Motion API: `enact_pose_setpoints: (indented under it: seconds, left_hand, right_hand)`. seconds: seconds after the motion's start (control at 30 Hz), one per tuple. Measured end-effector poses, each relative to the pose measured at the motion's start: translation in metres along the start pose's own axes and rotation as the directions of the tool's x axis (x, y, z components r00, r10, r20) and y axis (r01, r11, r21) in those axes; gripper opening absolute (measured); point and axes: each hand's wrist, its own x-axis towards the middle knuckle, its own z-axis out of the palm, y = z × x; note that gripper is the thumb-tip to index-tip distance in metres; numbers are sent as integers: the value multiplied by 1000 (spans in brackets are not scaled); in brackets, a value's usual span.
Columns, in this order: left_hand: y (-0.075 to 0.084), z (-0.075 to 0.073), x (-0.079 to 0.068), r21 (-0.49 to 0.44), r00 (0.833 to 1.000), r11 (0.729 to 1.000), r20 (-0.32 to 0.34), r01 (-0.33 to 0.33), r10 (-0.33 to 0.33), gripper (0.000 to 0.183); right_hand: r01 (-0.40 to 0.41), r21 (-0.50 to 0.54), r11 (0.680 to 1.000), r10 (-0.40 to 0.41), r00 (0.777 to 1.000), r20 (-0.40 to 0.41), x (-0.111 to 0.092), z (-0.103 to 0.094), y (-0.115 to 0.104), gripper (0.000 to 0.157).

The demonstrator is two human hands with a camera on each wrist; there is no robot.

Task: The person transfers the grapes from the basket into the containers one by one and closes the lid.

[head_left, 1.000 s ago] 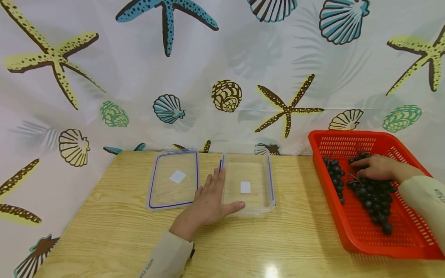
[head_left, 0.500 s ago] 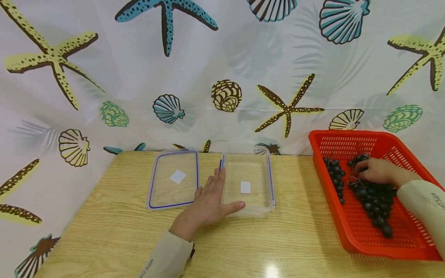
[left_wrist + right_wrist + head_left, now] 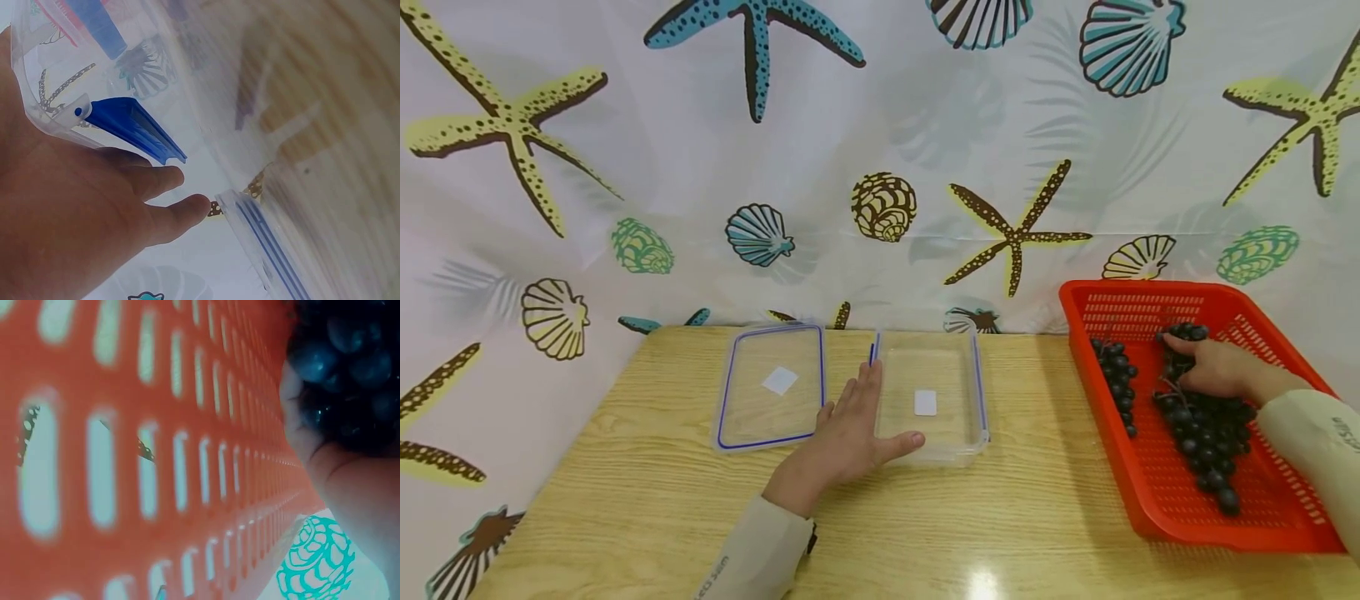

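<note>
In the head view my left hand [image 3: 848,437] lies with straight fingers along the left side of a clear plastic food container [image 3: 928,367], its thumb over the near left corner. The left wrist view shows the container's blue-edged locking flap [image 3: 131,125] by my fingers. At the right, my right hand [image 3: 1221,367] is inside a red basket [image 3: 1150,500], finger and thumb around part of a bunch of dark grapes [image 3: 1210,442]. Dark grapes [image 3: 350,375] fill the space by the palm in the right wrist view; the fingertips are mostly hidden there.
A clear lid [image 3: 775,350] with a blue seal lies left of the container. A smaller bunch of grapes [image 3: 1117,379] rests along the basket's left wall. The wooden table [image 3: 925,533] meets a shell-patterned cloth [image 3: 820,150] at the back.
My right hand has shifted slightly among the grapes, with its index finger now reaching out further to the left. My left hand keeps its place at the container.
</note>
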Motion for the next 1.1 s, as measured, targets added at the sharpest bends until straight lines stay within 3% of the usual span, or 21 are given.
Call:
enact_pose_setpoints:
  seconds: [0.1, 0.3, 0.7, 0.93, 1.1]
  left_hand:
    - [-1, 1, 0, -4, 1000, 1000, 0, 0, 0, 117]
    - [0, 1, 0, -6, 1000, 1000, 4, 2, -2, 117]
    - [1, 0, 1, 2, 1000, 1000, 3, 8, -8, 118]
    - [0, 0, 1, -5, 1000, 1000, 6, -1, 1, 118]
    - [0, 0, 1, -3, 1000, 1000, 7, 3, -3, 118]
  right_hand:
    - [8, 46, 999, -8, 1000, -9, -2, 0, 1, 89]
    - [48, 16, 999, -46, 993, -105, -11, -12, 3, 96]
    - [23, -10, 1000, -25, 979, -204, -35, -38, 4, 104]
    - [-50, 7, 999, 50, 972, -230, -43, -47, -5, 105]
    - [-51, 41, 998, 60, 968, -243, -48, -49, -17, 104]
